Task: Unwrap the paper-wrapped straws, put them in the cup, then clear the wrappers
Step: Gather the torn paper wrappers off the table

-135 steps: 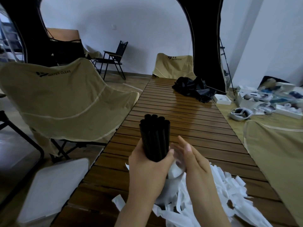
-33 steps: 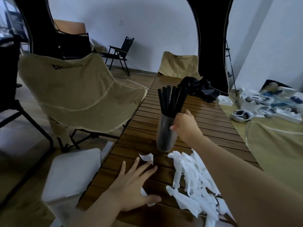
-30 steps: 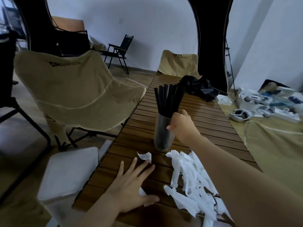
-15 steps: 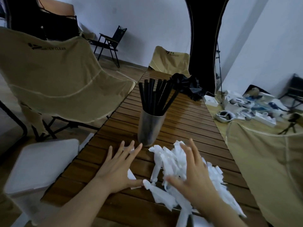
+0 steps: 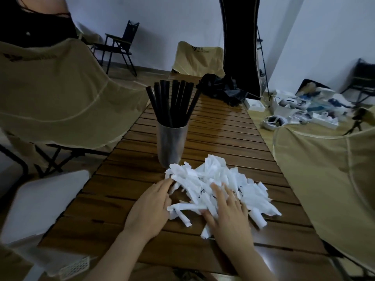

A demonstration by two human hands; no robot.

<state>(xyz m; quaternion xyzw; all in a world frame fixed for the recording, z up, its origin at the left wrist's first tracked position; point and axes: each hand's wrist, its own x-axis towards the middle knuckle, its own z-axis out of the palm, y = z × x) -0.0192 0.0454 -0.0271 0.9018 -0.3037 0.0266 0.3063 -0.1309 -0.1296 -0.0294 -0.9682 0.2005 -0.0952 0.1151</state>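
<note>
Low in the frame, left hand (image 5: 151, 207) flat on the table (image 5: 113, 201), fingers straight, tips touching the left edge of the wrappers (image 5: 219, 187)
Just right of it, right hand (image 5: 229, 216) spread palm down on the pile, fingers straight and apart, pressing paper, thumb under a few strips
White wrappers heaped at centre frame, loose strips trailing toward lower right
Right behind the pile, touching its far left edge or just short of it, cannot tell which: cup (image 5: 171, 145), upright, translucent
Black straws (image 5: 172, 104) standing in the cup, fanned out, one leaning right
Lower left, off the table's edge, a white bin (image 5: 42, 203)
Left and upper left, a tan chair (image 5: 60, 94); another (image 5: 328, 171) at right
Farther up the table, a black cloth (image 5: 221, 90) bunched at the far end
Beyond it a third tan chair (image 5: 198, 59)
Upper right, on the floor, white boxes and headsets (image 5: 300, 110) in a jumble
Upper left of centre, a black folding chair (image 5: 121, 45) by the wall
</note>
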